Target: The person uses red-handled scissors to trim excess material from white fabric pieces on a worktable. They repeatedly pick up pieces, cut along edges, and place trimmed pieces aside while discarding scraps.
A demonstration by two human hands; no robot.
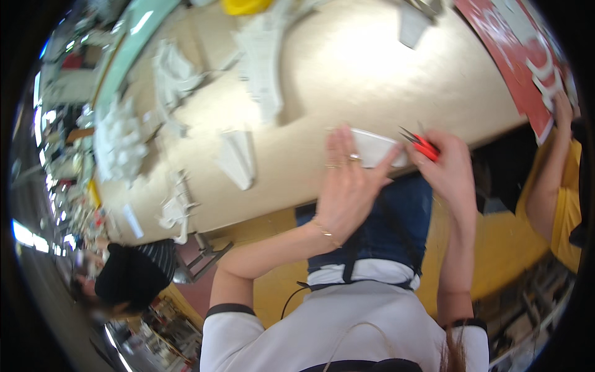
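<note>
A small white piece [374, 147], probably fabric, lies at the near edge of the table in front of me. My left hand [348, 189] rests over its left side with the fingers stretched out and the thumb along its near edge. Part of the piece is hidden beneath that hand. Red-handled thread snips [425, 147] sit in my right hand [451, 170], just right of the piece. Their dark blades stand apart and point away to the upper left, beside the piece's right corner.
Left on the pale table [310, 158] lie a white wedge-shaped piece [238, 160], long white strips [260, 68] and a fluffy white heap [118, 139]. A grey piece [412, 28] lies at the far side. Another person's arm [551, 167] reaches to a red sheet [502, 53] at right.
</note>
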